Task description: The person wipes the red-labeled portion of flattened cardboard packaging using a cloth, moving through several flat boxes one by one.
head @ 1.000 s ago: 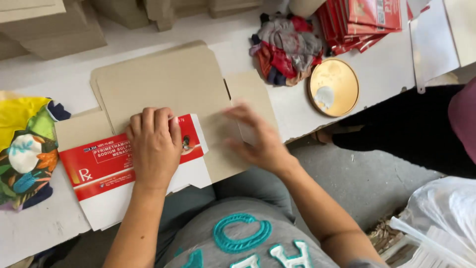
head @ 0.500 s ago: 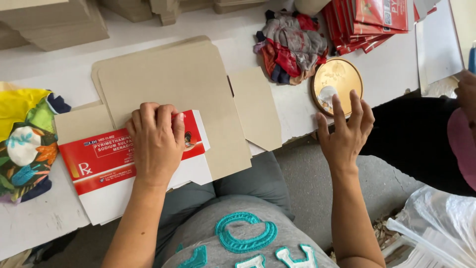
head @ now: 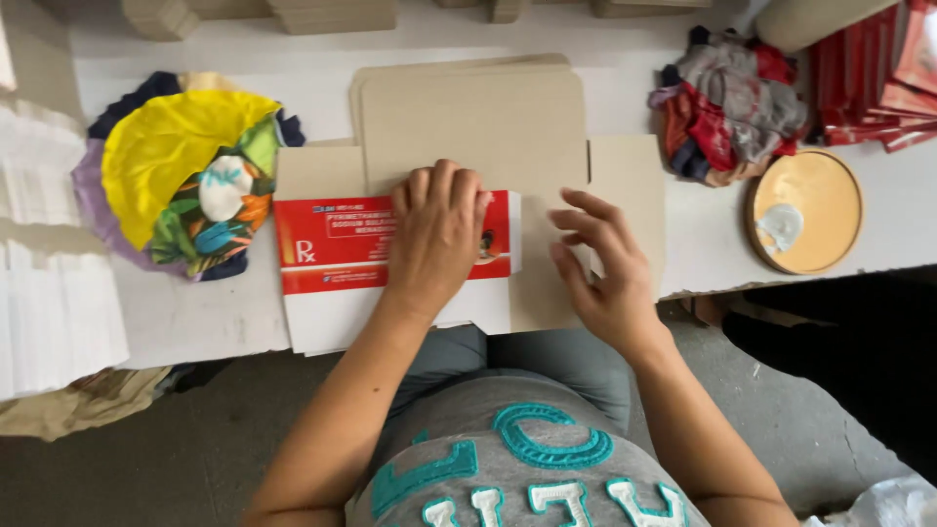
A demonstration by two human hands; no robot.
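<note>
A flat, unfolded brown cardboard carton blank (head: 468,127) lies on the white table (head: 195,312). A red and white printed carton panel (head: 337,249) is folded over its near part. My left hand (head: 434,234) presses flat on that red panel, fingers together. My right hand (head: 600,268) hovers over the blank's right brown flap (head: 630,176), fingers spread and slightly curled, holding nothing.
A yellow and floral cloth bundle (head: 185,176) lies to the left. Crumpled red and grey rags (head: 727,102) sit at the right, beside a round yellow lid with white paste (head: 805,210). Red cartons (head: 864,83) are stacked far right. White sheets (head: 49,303) lie at the left edge.
My right hand came back from the round lid of paste to the carton's right flap. The left hand stayed pressed on the red panel. The camera view shifted.
</note>
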